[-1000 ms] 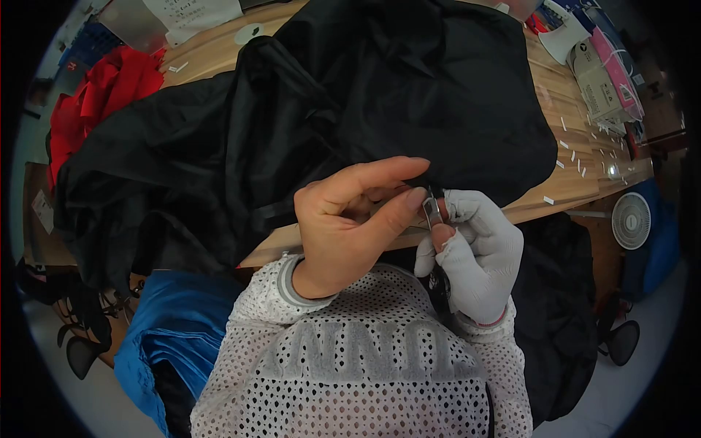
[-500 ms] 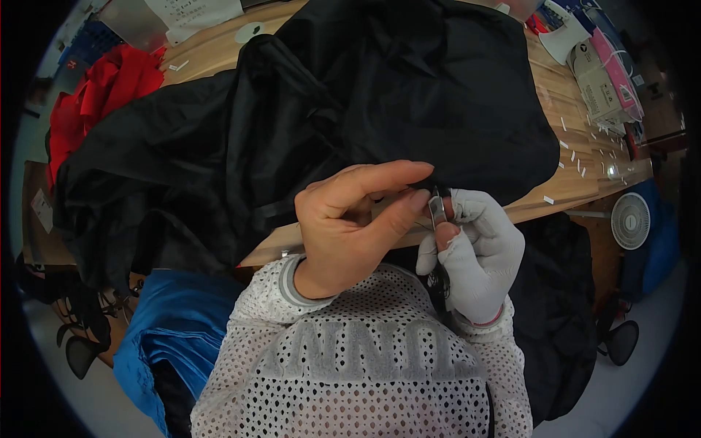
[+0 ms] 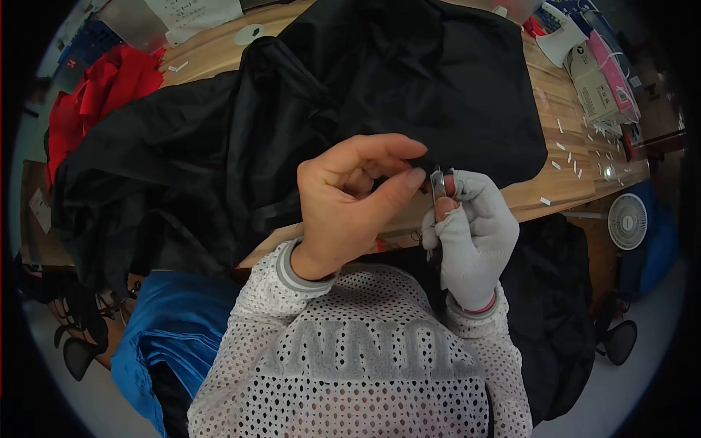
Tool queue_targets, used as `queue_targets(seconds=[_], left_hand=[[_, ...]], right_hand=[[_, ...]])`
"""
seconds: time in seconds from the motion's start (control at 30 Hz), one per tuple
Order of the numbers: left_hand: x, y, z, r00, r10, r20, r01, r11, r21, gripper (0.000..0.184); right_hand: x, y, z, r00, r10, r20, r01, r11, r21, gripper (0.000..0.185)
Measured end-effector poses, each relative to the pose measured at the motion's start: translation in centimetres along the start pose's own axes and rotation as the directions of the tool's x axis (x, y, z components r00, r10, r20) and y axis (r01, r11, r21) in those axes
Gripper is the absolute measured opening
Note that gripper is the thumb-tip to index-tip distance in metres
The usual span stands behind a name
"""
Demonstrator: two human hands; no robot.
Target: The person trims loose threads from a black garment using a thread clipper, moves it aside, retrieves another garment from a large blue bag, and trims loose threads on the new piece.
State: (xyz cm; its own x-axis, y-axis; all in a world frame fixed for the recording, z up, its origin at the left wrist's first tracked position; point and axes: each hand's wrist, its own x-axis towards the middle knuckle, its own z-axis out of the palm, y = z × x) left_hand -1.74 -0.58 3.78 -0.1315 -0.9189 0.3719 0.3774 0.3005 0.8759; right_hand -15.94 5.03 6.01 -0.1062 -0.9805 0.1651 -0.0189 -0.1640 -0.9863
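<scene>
My left hand (image 3: 358, 201) is bare, its index finger and thumb apart with a gap between the tips; no object shows in it. Close by on its right, my right hand (image 3: 473, 233) wears a white glove with bare thumb and index tips. Those tips pinch a small metal tool (image 3: 439, 187), perhaps thread snips. Some dark thread hangs below the gloved fingers. Behind both hands a large black cloth (image 3: 409, 80) lies in folds over the wooden table (image 3: 577, 175).
Red cloth (image 3: 102, 91) lies at the back left, blue cloth (image 3: 175, 328) hangs below the front edge. At right are a box (image 3: 595, 91), a small fan (image 3: 627, 221) and scattered white scraps (image 3: 556, 166). More black cloth (image 3: 551, 314) is beside my right arm.
Both hands have moved up slightly, away from my body. The left thumb and index finger are farther from the metal tool, and the gap between their tips is wider.
</scene>
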Motion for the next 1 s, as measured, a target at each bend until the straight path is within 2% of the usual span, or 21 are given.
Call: queue_targets(seconds=[0.07,0.1,0.23,0.3,0.33,0.37,0.47,0.5,0.53,0.57,0.6,0.67,0.7,0.73,0.8,0.87,1.0], left_hand=[[0.2,0.5,-0.5,0.998,-0.042,0.037,0.042,0.999,0.006,0.027],[0.3,0.6,-0.5,0.994,-0.085,0.067,0.084,0.996,0.012,0.026],[0.2,0.2,-0.3,0.995,-0.052,0.08,0.051,0.999,0.016,0.025],[-0.1,0.2,-0.2,0.998,0.032,0.047,-0.042,0.976,0.215,0.02],[-0.1,0.0,-0.2,0.998,0.032,0.047,-0.041,0.976,0.215,0.02],[-0.2,-0.4,-0.2,0.992,0.118,0.035,-0.123,0.95,0.288,0.017],[0.1,-0.7,-0.2,0.957,0.285,0.046,-0.277,0.86,0.429,0.012],[0.1,-0.6,-0.4,0.929,0.364,0.066,-0.347,0.796,0.496,0.01],[-0.3,-0.4,-1.1,0.927,0.374,0.008,-0.321,0.784,0.531,0.009],[-0.5,-0.3,-2.1,0.92,0.389,-0.044,-0.299,0.771,0.562,0.009],[-0.3,-0.8,-3.1,0.93,0.365,-0.028,-0.299,0.8,0.52,0.008],[0.7,-0.8,-2.4,0.971,0.23,-0.072,-0.195,0.926,0.324,0.009],[1.0,-0.5,-2.3,0.987,0.15,-0.056,-0.135,0.969,0.207,0.012],[1.3,-0.3,-2.0,0.986,0.161,-0.046,-0.148,0.967,0.207,0.012],[1.0,0.1,-1.6,0.999,-0.033,-0.018,0.032,0.996,-0.084,0.015],[0.6,0.0,-1.7,0.999,-0.053,-0.013,0.052,0.996,-0.077,0.016],[0.2,0.2,-1.2,0.993,-0.118,-0.028,0.113,0.985,-0.132,0.023]], right_hand=[[0.3,0.2,-0.2,0.997,-0.063,0.041,0.069,0.986,-0.151,0.014],[0.3,0.3,-0.2,0.997,-0.063,0.038,0.068,0.986,-0.153,0.014],[0.6,0.7,-0.2,0.993,-0.092,0.072,0.102,0.985,-0.142,0.011],[0.6,0.4,-0.1,0.994,-0.078,0.076,0.087,0.988,-0.126,0.01],[0.6,0.0,0.0,0.996,-0.016,0.088,0.024,0.996,-0.087,0.009],[0.6,-0.2,0.2,0.994,0.046,0.102,-0.041,0.998,-0.05,0.008],[0.7,0.1,0.5,0.996,0.021,0.085,-0.019,1.0,-0.024,0.008],[1.4,1.1,0.4,0.981,-0.137,-0.136,0.134,0.99,-0.034,0.008],[3.5,0.8,-2.1,0.918,-0.187,-0.351,0.109,0.967,-0.23,0.011],[4.8,1.6,-5.3,0.894,-0.149,-0.423,0.15,0.988,-0.03,0.016],[4.8,1.1,-5.3,0.895,-0.151,-0.42,0.136,0.989,-0.065,0.016],[3.6,-0.9,-3.5,0.917,-0.125,-0.379,0.09,0.99,-0.109,0.019],[2.7,-1.2,-2.6,0.971,-0.131,-0.2,0.14,0.99,0.031,0.017],[1.9,-1.8,-2.1,0.994,-0.082,-0.068,0.084,0.996,0.031,0.016],[1.3,-2.0,-1.0,0.997,0.003,0.073,-0.009,0.997,0.079,0.013],[1.3,-2.0,-0.4,0.981,0.094,0.17,-0.106,0.992,0.064,0.012],[0.9,-1.1,0.3,0.963,0.139,0.23,-0.154,0.987,0.047,0.016]])
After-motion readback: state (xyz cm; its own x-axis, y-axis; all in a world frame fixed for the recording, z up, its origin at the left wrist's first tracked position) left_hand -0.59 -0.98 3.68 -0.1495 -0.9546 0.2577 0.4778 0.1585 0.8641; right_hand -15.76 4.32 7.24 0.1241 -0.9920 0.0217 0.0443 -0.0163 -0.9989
